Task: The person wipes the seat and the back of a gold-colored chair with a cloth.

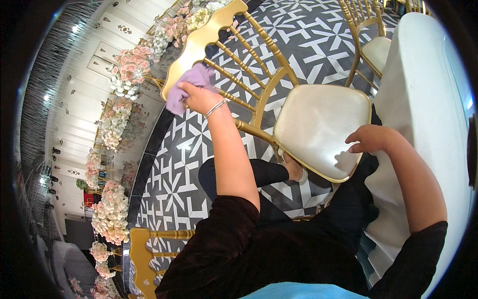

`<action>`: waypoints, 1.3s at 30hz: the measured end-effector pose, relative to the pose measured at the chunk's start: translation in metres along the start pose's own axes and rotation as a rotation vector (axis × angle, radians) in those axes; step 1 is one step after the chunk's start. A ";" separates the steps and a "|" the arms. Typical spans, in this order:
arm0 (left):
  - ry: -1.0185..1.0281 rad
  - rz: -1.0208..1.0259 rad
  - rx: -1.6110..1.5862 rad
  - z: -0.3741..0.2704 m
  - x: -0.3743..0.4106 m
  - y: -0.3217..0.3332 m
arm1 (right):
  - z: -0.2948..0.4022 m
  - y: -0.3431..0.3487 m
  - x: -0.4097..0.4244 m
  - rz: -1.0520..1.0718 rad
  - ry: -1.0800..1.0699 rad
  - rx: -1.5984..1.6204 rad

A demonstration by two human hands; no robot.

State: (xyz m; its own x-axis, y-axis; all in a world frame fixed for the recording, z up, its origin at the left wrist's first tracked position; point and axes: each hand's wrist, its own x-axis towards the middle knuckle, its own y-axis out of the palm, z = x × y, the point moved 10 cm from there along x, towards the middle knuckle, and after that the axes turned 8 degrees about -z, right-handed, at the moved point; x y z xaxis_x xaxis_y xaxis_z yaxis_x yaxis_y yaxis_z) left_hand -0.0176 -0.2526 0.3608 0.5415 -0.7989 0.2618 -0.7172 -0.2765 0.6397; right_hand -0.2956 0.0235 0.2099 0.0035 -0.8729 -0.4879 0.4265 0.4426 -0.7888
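My left hand holds a crumpled lilac cloth against the lower end of the top rail of a gold banquet chair. A bracelet circles that wrist. The chair's turned spindles run from the top rail towards its padded cream seat. My right hand hovers at the seat's right edge, fingers apart and holding nothing, its shadow falling on the seat. Whether its fingertips touch the seat, I cannot tell.
A table with a white cloth stands along the right. Another gold chair is at lower left, and one more at upper right. Pink and white flower arrangements line the left side. The floor has black-and-white patterned tiles.
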 end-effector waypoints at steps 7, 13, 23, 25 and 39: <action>0.795 -0.031 0.662 -0.018 -0.013 -0.002 | 0.001 0.003 0.001 -0.009 -0.022 -0.020; 0.545 -0.211 0.627 0.057 0.043 -0.031 | 0.007 0.003 0.002 0.004 -0.024 -0.012; -0.137 0.064 0.790 0.233 -0.017 -0.113 | 0.009 0.008 0.005 0.026 -0.061 0.068; -0.165 0.134 0.742 0.271 -0.018 -0.132 | 0.009 0.004 0.004 0.028 -0.056 0.100; -0.098 0.055 0.229 0.094 0.064 -0.023 | 0.001 -0.001 0.002 0.040 0.027 0.133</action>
State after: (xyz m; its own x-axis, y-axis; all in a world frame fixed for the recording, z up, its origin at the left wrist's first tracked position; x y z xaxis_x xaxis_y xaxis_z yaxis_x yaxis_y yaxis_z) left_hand -0.0073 -0.3474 0.2949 0.4621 -0.8609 0.2129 -0.8308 -0.3363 0.4436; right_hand -0.2952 0.0207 0.2100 -0.0006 -0.8483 -0.5295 0.5425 0.4445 -0.7128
